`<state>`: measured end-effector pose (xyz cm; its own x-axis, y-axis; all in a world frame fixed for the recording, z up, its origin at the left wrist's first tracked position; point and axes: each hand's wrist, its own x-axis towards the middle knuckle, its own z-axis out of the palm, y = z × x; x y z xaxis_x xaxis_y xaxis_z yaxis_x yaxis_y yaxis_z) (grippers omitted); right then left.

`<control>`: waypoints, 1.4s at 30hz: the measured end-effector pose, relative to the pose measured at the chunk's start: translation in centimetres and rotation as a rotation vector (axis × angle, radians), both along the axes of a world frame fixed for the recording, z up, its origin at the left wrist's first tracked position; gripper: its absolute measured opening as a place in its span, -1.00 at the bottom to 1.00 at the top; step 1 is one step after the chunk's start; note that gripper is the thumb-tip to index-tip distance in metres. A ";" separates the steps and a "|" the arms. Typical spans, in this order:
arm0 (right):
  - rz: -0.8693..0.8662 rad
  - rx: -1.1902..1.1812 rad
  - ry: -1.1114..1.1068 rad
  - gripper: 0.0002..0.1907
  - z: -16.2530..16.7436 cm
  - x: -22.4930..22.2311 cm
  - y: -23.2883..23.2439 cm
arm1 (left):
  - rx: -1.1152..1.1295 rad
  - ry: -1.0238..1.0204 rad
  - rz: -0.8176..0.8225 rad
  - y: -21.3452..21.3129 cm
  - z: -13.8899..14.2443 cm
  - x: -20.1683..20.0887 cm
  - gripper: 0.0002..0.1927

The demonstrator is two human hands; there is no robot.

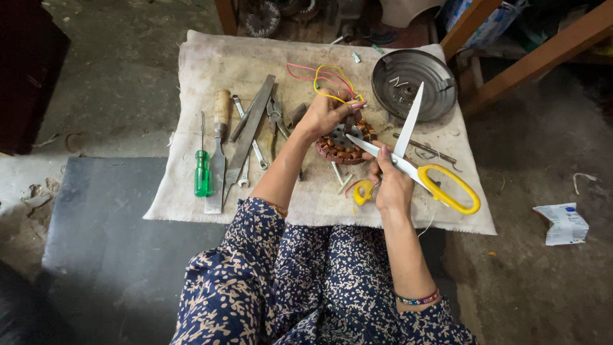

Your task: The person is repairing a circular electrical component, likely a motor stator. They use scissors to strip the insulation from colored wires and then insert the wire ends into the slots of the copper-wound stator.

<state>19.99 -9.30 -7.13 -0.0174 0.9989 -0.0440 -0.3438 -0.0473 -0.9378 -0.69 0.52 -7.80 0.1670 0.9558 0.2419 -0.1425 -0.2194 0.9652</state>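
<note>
My left hand [327, 112] rests on a round copper-wound motor stator [345, 148] lying on a dirty white cloth [306, 198], and pinches its yellow and red wires [332, 80]. My right hand [391, 185] grips yellow-handled scissors [421, 167] near their pivot. The blades are spread apart, one tip pointing at the stator, the other rising toward a metal cover. One yellow handle loop sticks out to the right, the other shows left of my palm.
Hand tools lie on the cloth's left half: a green screwdriver [202, 169], a wooden-handled chisel [218, 144], a flat file [250, 131], spanners and pliers [276, 121]. A round grey metal cover [414, 83] sits at the back right. Wooden legs [530, 61] stand beyond. Crumpled paper [565, 223] lies on the floor.
</note>
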 end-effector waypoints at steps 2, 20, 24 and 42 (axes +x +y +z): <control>-0.004 -0.004 -0.004 -0.72 0.3 -0.1 -0.2 | 0.005 0.005 0.007 0.0 0.0 0.0 -0.82; -0.064 -0.087 0.071 -0.66 0.3 -1.2 -0.5 | 0.148 0.093 0.059 -0.1 0.1 0.1 -0.80; -0.061 -0.120 0.121 -0.68 0.7 -0.9 -0.6 | 0.060 0.098 0.070 -0.2 0.1 -0.1 -0.79; -0.088 0.080 -0.165 -0.70 -0.1 -2.3 -2.3 | 0.060 0.080 0.065 -0.4 0.4 -0.1 -0.81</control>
<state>17.65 -11.57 -7.26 0.0711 0.9966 0.0406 -0.1849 0.0532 -0.9813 -0.74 0.17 -7.41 0.1258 0.9495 0.2875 -0.0492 -0.2835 0.9577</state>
